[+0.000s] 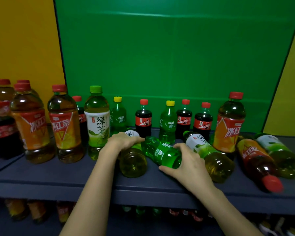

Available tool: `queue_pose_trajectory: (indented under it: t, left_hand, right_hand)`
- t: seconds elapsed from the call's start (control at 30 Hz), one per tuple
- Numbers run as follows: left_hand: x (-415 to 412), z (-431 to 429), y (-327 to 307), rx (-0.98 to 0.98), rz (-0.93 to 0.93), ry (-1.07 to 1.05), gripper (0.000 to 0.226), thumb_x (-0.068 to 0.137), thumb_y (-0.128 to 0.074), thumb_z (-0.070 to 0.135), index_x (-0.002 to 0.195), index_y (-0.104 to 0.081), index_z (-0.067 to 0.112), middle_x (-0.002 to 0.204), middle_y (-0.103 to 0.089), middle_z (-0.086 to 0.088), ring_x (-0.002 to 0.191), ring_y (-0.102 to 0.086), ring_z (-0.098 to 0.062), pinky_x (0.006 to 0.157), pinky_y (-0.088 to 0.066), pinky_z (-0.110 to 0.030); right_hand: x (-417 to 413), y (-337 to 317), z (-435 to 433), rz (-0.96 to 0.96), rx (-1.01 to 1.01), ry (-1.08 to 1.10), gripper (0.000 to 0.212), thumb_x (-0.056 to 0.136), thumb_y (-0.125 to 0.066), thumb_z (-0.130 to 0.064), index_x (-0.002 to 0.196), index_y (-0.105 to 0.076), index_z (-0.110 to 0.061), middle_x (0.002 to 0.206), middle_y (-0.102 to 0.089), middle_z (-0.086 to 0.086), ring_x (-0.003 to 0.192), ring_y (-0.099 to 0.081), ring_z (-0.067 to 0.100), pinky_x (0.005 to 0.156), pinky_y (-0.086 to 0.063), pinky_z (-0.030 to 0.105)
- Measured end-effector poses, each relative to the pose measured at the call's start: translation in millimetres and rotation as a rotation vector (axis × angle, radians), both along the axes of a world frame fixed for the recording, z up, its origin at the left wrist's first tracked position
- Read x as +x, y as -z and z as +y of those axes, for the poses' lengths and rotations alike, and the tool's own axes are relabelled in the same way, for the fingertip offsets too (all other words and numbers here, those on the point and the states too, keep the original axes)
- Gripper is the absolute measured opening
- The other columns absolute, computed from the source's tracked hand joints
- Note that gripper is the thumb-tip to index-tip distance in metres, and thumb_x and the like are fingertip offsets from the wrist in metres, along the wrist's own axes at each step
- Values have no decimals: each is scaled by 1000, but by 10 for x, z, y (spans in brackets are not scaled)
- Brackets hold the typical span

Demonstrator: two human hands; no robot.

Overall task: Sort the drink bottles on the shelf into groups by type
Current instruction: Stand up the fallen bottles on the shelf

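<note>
Green plastic soda bottle (162,154) down on its side mid-shelf (58,174), neck toward back-left, base toward the front. Right grip (186,160) curled round the base end, thumb in front, fingers over the top: holding it. Left grip (124,140) draped over the neighbouring green tea bottle (133,160), also lying flat and touching the soda. Can't tell whether clasping or only resting, thumb hidden.

Looks full, so probably heavy for its size. Stiff while sealed. Smooth and round, so likely to roll on the shelf and slip in the hand. Better taken round the ribbed waist than the slick label, then stood upright.

Probably belongs with the yellow-capped sodas (117,114) standing at the back among the colas (143,116). Another tea bottle (209,154) and an iced tea (257,160) lying flat at right. Upright iced teas (63,123) grouped at left. Plenty left to sort, by the look of it.
</note>
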State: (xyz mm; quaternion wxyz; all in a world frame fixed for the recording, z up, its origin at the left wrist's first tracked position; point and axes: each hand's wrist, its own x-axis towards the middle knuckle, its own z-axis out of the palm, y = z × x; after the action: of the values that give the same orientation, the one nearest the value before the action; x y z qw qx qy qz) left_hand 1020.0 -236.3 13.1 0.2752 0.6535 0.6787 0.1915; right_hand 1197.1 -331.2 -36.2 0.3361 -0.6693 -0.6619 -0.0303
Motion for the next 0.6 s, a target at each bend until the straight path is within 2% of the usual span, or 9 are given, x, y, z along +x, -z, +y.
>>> queue_pose_trajectory:
  t: [0.17, 0.3, 0.37, 0.47, 0.6]
  left_hand:
    - [-48, 43, 103, 32, -178, -28, 80, 74, -65, 54, 132, -43, 2, 126, -54, -17, 110, -54, -32, 92, -47, -36]
    - [-85, -26, 144, 51, -277, -33, 92, 50, -65, 63, 119, -53, 3, 108, -63, -15, 97, -61, -30, 90, -51, -42]
    - [-97, -72, 147, 88, -290, -31, 89, 47, -61, 63, 113, -56, 4, 103, -64, -14, 93, -62, -30, 88, -52, -42]
    - [-123, -124, 149, 170, -304, -53, 84, 48, -60, 65, 108, -57, 6, 101, -64, -11, 92, -62, -29, 86, -51, -40]
    - [-126, -200, 176, 348, -361, -31, 56, 69, -67, 58, 104, -47, 18, 102, -57, -3, 95, -56, -24, 81, -47, -35]
  right_hand:
    - [36, 39, -1, 32, 74, 3, 68, 63, -75, -55, 120, -48, -29, 112, -61, -8, 106, -56, 13, 86, -43, 30]
    - [59, -50, -21, 116, 98, 4, 68, 59, -79, -50, 120, -55, -31, 110, -63, -6, 105, -57, 15, 89, -43, 30]
    - [83, -126, -21, 154, 116, -9, 68, 57, -82, -48, 118, -58, -30, 107, -65, -6, 102, -58, 15, 88, -44, 29]
    - [118, -227, -10, 152, 83, -18, 68, 55, -82, -50, 116, -59, -31, 106, -65, -5, 102, -57, 13, 83, -40, 22]
    - [130, -420, 17, 97, 1, -39, 70, 54, -81, -54, 116, -58, -31, 115, -63, -5, 110, -54, 17, 94, -43, 31]
